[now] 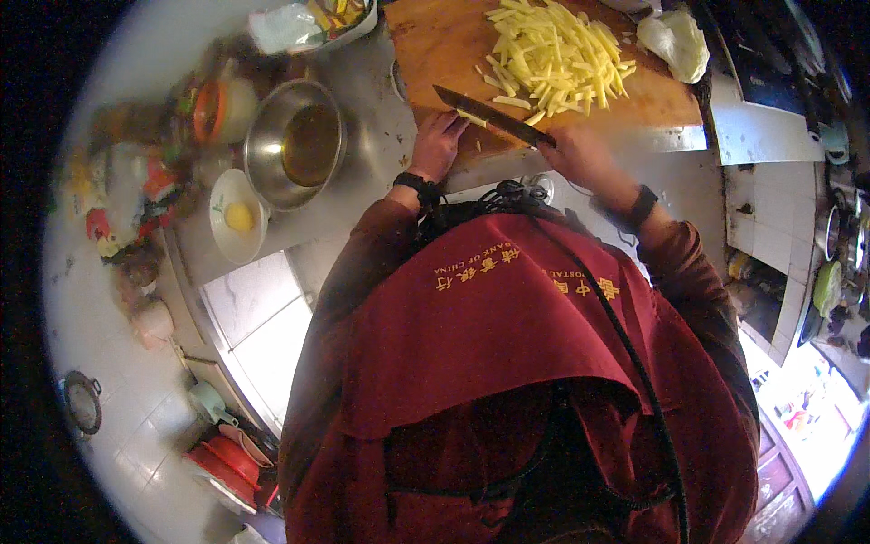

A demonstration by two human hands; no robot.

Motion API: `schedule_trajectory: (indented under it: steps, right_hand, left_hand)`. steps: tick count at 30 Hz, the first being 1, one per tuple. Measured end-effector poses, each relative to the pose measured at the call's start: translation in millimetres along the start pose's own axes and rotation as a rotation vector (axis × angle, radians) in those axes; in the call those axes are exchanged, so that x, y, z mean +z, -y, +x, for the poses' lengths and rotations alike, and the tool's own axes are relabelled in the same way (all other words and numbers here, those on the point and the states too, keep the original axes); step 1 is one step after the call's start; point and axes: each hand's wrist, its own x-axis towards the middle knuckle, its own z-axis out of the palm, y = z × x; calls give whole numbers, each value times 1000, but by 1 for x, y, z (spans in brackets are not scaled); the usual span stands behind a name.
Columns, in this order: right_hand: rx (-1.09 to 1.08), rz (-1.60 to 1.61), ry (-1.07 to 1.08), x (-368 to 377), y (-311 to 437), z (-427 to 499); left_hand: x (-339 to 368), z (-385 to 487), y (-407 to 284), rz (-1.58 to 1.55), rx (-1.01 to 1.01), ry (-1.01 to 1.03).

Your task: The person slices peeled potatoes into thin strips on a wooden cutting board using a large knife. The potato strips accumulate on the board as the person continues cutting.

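Note:
My right hand [578, 155] grips the handle of a kitchen knife [493, 114], its dark blade angled up and left over a wooden cutting board [421, 51]. At the board's near left edge, my left hand [437, 144] has its bent fingertips on a small pale yellow piece [472, 118], apparently potato, right beside the blade. The blade and the fingers partly hide this piece. Beyond the knife lies a large heap of cut yellow potato sticks [554, 58], with a few loose ones along its near side.
Left of the board stand a steel basin [262, 160] with brownish liquid and a white bowl [219, 234] holding something yellow. What looks like cabbage [673, 47] sits at the board's right corner. A black stove [768, 75] is farther right. A basket of packets [367, 24] stands at the back left.

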Motion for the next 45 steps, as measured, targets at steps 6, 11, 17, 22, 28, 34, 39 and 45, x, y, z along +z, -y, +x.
schedule_trajectory:
  steps: [6, 11, 17, 22, 28, 34, 39, 45]
  right_hand:
    - [-9, -106, 72, -9, 11, 13]
    - [-38, -162, 111, -9, 18, 14]
    - [363, 191, -143, 22, -3, 11]
    - [418, 567, -233, 7, -53, -19]
    - [345, 128, -474, -7, -68, -62]
    - [121, -221, -402, -24, -77, -92]
    - [-106, -386, -463, -38, -82, -78]
    - [-191, -382, -550, -50, -94, -82]
  left_hand:
    - [3, 2, 3, -62, -46, 20]
    - [7, 6, 4, 0, 47, -104]
    - [6, 8, 7, -314, -126, 5]
    - [0, 34, -4, -291, -403, 74]
    - [25, 104, -18, -535, -566, 79]
    - [-10, 169, -26, -839, -510, 31]
    - [-31, 192, -58, -799, -109, 851]
    - [-8, 221, -58, -513, 60, 816]
